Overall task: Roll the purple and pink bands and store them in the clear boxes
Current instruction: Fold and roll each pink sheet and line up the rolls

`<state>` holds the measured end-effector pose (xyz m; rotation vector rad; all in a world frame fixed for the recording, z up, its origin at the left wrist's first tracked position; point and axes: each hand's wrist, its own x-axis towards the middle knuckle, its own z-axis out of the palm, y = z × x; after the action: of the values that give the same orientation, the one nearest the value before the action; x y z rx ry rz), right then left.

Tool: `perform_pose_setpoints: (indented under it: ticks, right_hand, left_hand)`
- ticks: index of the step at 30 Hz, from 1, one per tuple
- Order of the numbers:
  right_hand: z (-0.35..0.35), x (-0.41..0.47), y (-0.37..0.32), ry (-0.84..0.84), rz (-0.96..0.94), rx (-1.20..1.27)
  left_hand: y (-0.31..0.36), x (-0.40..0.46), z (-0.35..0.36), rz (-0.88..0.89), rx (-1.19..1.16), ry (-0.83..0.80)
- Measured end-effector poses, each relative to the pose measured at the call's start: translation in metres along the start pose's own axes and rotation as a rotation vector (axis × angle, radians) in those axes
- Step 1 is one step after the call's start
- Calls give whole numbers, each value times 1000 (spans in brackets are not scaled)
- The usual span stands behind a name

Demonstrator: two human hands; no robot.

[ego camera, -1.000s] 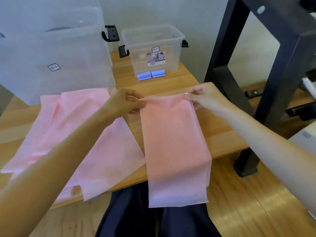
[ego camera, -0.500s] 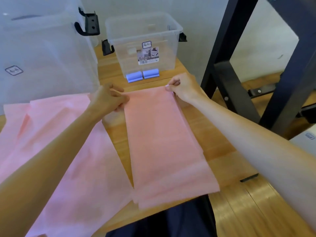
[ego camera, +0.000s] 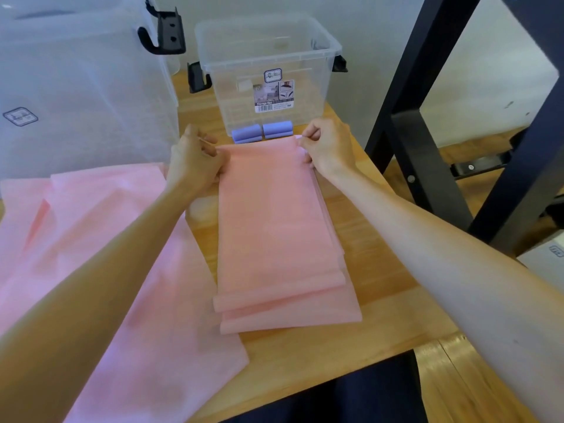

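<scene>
A folded pink band (ego camera: 277,233) lies flat on the wooden table (ego camera: 393,303), stacked in several layers. My left hand (ego camera: 195,160) pinches its far left corner and my right hand (ego camera: 328,145) pinches its far right corner. Two rolled purple bands (ego camera: 262,131) sit just beyond the band's far edge, against the front of a small clear box (ego camera: 268,56). A larger clear box (ego camera: 82,87) stands at the far left.
Several loose pink bands (ego camera: 100,254) are spread over the left half of the table, under my left forearm. A black metal frame (ego camera: 427,123) stands right of the table. My dark-clothed lap (ego camera: 351,398) shows below the near table edge.
The pink band hung over the table's near edge before; both hands have pulled it away from me, and it now lies wholly on the table, folded in layers.
</scene>
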<state>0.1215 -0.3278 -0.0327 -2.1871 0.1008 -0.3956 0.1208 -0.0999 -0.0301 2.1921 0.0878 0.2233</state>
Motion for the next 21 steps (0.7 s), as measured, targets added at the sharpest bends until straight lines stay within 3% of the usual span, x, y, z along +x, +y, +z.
perform_pose_setpoints:
  ticks: [4,8,15,21]
  right_hand:
    - [-4,-7,-1,-4,-4,-11]
    - [-18,-28,-4,32,-79,-88]
    - [-47,-120,-20,-242,-142,-66]
    - [-67,-201,-22,-375,-229,-111]
  left_hand:
    - [1,-5,-4,-37,17,-53]
    - [2,-29,-17,81,120,-114]
    - [-9,-124,-53,415,224,-335]
    - [-34,-208,-71,421,253,-388]
